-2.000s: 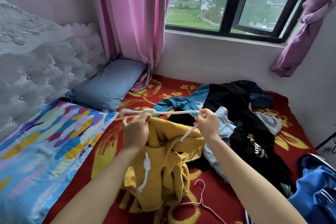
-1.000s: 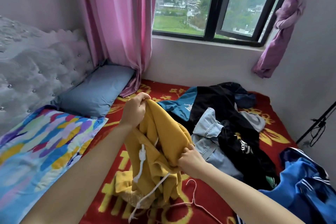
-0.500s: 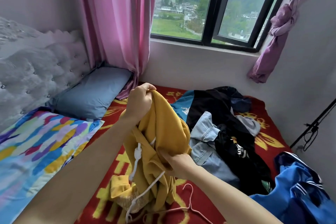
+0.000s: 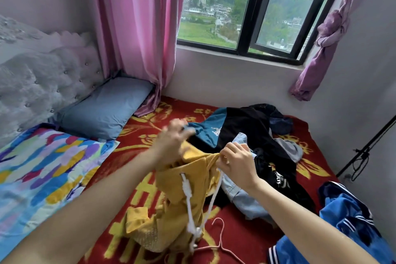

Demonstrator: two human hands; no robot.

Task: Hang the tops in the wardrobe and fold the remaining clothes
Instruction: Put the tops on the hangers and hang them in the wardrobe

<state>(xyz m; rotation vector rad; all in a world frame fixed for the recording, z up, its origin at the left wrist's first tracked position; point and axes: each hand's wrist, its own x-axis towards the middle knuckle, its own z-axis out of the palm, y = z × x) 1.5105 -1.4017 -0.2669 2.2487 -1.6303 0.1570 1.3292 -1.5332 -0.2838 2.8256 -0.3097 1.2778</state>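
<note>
Head view: the right grip (image 4: 237, 164) pinches, thumb against curled fingers, the upper edge of a mustard-yellow soft cotton sweatshirt (image 4: 192, 180) with white drawcords (image 4: 186, 195). The left grip (image 4: 173, 141) is at the same edge, just left of the right one, but it is smeared by motion, so I cannot tell whether its fingers have hold of the cloth. The sweatshirt hangs below both grips with its long axis running roughly straight down. Its opening is uppermost and its lower part is crumpled on the red flower-patterned blanket (image 4: 150, 113), nearer the person. A thin pink wire hanger (image 4: 219, 242) lies on the blanket below the right grip, just beside the cord ends. A heap of dark and pale-blue clothes (image 4: 257, 126) lies beyond the right grip.

The sweatshirt looks limp, fairly weighty for a top and not slippery, so it should sag wherever it is unsupported. It is probably best held at the neck edge or shoulder seams, grips apart, to spread the opening. The dangling cords could snag a hanger hook.
</note>
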